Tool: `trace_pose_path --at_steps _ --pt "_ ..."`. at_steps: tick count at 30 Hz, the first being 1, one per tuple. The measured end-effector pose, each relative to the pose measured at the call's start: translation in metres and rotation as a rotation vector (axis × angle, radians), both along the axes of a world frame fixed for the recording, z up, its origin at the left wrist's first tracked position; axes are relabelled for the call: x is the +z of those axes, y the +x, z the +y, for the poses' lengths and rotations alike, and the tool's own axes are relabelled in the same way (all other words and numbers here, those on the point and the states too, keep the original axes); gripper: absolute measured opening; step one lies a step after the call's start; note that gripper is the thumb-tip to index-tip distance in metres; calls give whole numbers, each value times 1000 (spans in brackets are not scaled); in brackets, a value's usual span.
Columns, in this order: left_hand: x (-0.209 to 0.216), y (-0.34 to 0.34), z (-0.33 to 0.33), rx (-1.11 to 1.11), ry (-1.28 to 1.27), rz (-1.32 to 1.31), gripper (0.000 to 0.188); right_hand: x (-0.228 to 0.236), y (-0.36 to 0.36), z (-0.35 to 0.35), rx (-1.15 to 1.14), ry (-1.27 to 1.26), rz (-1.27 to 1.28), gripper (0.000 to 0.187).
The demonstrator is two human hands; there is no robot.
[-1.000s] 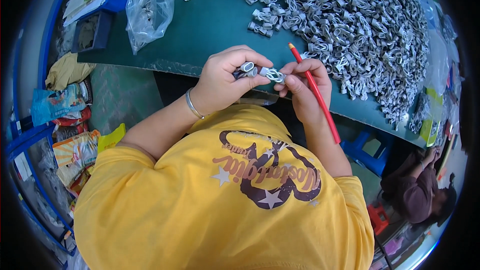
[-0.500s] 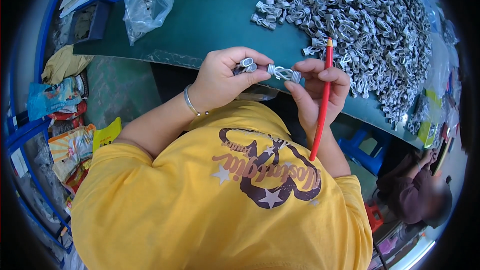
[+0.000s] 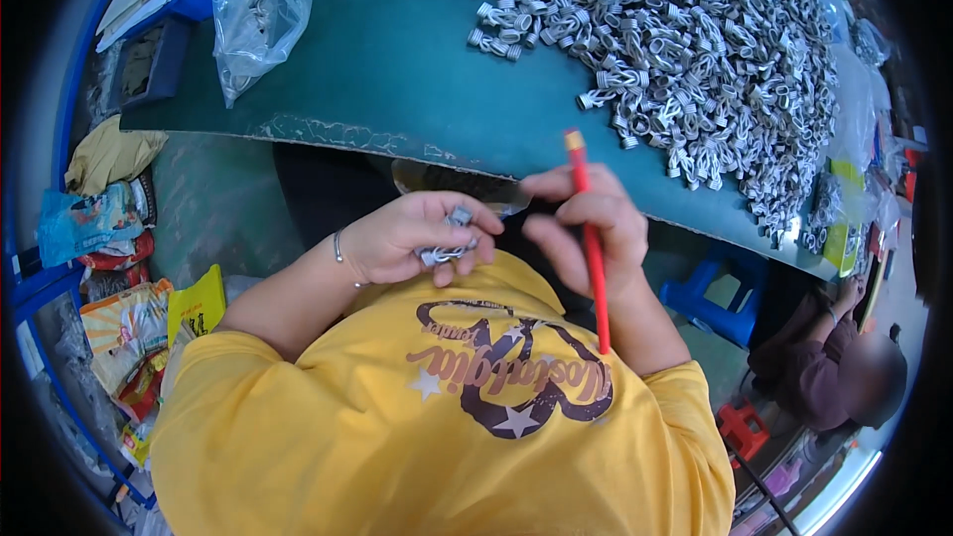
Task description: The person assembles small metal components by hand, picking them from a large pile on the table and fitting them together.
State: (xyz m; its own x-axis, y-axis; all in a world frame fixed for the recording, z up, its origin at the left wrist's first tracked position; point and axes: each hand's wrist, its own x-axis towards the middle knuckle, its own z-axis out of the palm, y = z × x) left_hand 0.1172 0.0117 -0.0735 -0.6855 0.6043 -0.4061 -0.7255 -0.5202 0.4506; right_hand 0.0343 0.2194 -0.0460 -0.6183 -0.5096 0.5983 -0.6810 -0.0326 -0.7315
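The green table (image 3: 387,74) is the largest thing, and on its R side, far from the person's body, lies a very big heap (image 3: 685,50) of small grey pieces, each approx. a ribbed end w/ loops. By my judgement most of the work remains, b/c the heap is large and only a few pcs are in hand; but whether the heaped pcs are already handled or not, I cannot tell. On the L part of the table stands a clear plastic bag (image 3: 260,25) w/ some greyish content, too unclear to count as done or not done.

Now the grip. The L hand (image 3: 407,235) is half closed, palm side partly up, in front of the table edge and near the yellow shirt (image 3: 437,437). The R hand (image 3: 596,228) is a bit blurred; thumb and index finger stand apart w/ nothing seen between their tips, while a red stick (image 3: 595,283) w/ yellowish tip is kept among the fingers, approx. upright.

Smallest: grey pcs in the L hand (image 3: 442,256), at least 2 visible, held loosely by curled fingers; exact no. is hidden. The R hand does not touch them.
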Motion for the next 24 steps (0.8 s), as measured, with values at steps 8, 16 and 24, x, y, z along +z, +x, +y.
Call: trace_pose_path --at_steps 8,16,24 --pt "-24 -15 9 70 -626 218 35 16 -64 4 -238 696 646 18" --pt "-12 -7 17 85 -693 529 26 16 -55 -4 -92 314 233 28" --pt "13 -17 18 516 -825 682 33 5 -6 -17 129 -377 -861 27"
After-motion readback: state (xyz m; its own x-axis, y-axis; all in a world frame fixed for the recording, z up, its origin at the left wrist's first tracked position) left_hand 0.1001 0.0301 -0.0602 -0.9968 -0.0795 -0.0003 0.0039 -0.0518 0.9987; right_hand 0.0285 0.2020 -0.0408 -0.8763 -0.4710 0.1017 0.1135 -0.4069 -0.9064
